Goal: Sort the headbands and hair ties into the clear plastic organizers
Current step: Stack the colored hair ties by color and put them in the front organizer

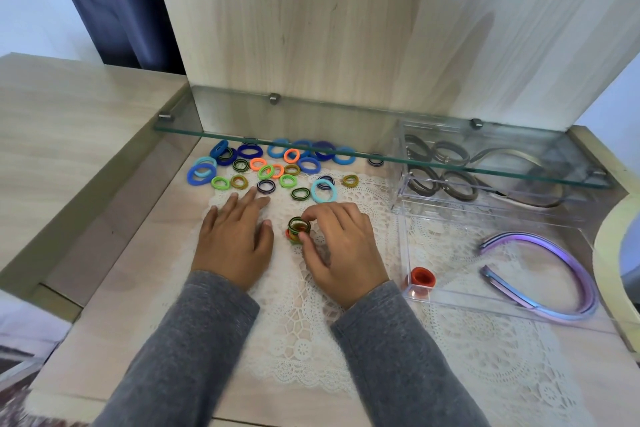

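Observation:
Several loose hair ties (273, 168) in blue, green, orange and striped colours lie scattered at the back of the table, partly under a glass shelf. My right hand (337, 250) pinches a small stack of hair ties (298, 229) standing on the lace doily. My left hand (235, 236) rests flat beside it, fingers spread, holding nothing. The near clear organizer (450, 300) holds red hair ties (421, 278) in its front left corner and purple headbands (568, 274). The far clear organizer (401, 184) holds dark headbands (460, 184).
A glass shelf (311, 126) on metal pegs overhangs the back of the table and the far organizer. A wooden back panel rises behind. The white lace doily (294, 333) covers the table's middle. A rounded pale object (613, 253) stands at the right edge.

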Motion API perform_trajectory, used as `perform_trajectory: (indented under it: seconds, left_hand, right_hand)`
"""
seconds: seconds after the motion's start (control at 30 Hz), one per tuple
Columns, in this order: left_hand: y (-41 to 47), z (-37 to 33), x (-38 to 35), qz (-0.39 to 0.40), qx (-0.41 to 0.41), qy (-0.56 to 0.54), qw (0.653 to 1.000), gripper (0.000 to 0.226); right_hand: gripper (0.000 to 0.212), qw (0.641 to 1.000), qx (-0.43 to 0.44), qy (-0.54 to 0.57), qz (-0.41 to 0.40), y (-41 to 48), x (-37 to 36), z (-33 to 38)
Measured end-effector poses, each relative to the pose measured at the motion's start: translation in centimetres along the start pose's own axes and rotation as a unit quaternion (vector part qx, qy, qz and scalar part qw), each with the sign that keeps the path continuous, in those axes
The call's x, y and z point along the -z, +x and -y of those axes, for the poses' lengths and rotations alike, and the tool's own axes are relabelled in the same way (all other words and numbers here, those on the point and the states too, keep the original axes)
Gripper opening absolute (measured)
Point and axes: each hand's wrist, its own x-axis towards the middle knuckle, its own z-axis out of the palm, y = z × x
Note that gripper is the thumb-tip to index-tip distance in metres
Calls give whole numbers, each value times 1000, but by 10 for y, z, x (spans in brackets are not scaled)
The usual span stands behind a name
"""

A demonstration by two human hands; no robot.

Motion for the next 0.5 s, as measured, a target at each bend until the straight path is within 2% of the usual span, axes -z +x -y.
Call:
perform_trajectory:
  seconds: [0.5]
  left_hand:
    - [-1, -2, 2, -2, -1, 3, 1000, 45]
  right_hand:
    - [16, 998, 0, -28, 56, -1, -1, 0]
